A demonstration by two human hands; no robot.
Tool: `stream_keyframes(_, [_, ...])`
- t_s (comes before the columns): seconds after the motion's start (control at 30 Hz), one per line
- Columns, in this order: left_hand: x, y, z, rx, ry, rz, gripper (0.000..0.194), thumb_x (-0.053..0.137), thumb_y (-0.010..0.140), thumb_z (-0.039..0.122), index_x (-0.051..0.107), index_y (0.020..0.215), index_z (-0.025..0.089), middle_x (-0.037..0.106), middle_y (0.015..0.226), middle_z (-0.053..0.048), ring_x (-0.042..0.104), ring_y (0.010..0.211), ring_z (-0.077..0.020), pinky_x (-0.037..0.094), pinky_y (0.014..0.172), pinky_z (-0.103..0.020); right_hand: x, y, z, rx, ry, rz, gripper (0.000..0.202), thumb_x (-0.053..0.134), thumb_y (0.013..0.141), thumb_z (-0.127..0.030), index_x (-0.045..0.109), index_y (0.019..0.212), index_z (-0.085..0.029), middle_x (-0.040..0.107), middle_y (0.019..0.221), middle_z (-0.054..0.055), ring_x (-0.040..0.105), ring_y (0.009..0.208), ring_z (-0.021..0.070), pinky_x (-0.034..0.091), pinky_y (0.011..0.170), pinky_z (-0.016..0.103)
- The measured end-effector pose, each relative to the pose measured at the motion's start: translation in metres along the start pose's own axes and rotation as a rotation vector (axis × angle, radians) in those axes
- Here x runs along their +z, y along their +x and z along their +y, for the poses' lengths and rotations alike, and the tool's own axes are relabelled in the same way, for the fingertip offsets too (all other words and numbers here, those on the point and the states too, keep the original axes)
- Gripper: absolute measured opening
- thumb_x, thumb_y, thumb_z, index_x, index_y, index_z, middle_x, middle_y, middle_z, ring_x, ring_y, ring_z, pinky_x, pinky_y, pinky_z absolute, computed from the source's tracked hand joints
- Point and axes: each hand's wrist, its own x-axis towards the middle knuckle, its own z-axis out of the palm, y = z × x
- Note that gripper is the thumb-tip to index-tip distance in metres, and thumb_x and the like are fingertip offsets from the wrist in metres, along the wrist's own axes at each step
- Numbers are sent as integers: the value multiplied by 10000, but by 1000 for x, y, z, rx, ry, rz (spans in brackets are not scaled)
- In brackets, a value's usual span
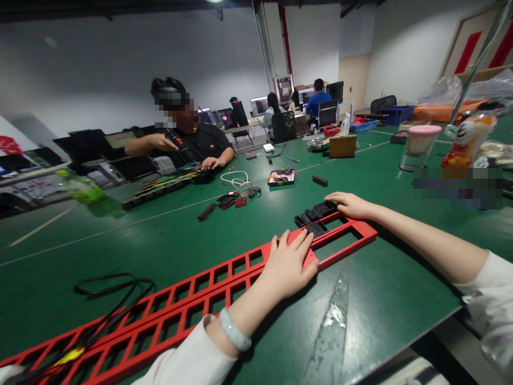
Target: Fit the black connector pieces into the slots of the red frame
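Observation:
A long red frame [195,283] with two rows of rectangular openings stretches across the table from lower left to centre right. My left hand [288,264] lies flat on its solid red section, fingers spread. Several black plastic pieces [315,212] sit in a row along the frame's far edge, and another black piece [317,229] is at the frame near my left fingertips. My right hand [349,205] rests at the frame's right end with fingers stretched toward the black row. Its fingertips touch or nearly touch the last piece; I cannot tell which.
Black cable [116,289] crosses the frame's left part. Beyond lie dark blocks [226,201], a white cable [237,179] and a small open box [281,177]. Across the green table [224,243], a person [200,141] holds a black tool over wired strips. A pink-lidded jar [420,148] stands right.

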Motion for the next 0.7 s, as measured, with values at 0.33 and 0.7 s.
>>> stream_keyframes(0.33, [-1,0,0,-1,2,-4,556,267,852,514,263,1351,271,258,1417,-11,223,1256,-364,173,987,-570,0,0,0,104,-23,-5,358,474,754,-163,601,1089,-144,560,1159,104,527,1063,213,372,968,347])
stream_keyframes(0.7, [0,0,1,-9,1,-9,554,277,849,514,262,1351,279,258,1417,-7,215,1264,-354,169,994,-566,-1,-1,-3,125,-100,35,321,479,808,-277,610,1065,-137,592,1053,126,557,982,222,423,892,346])
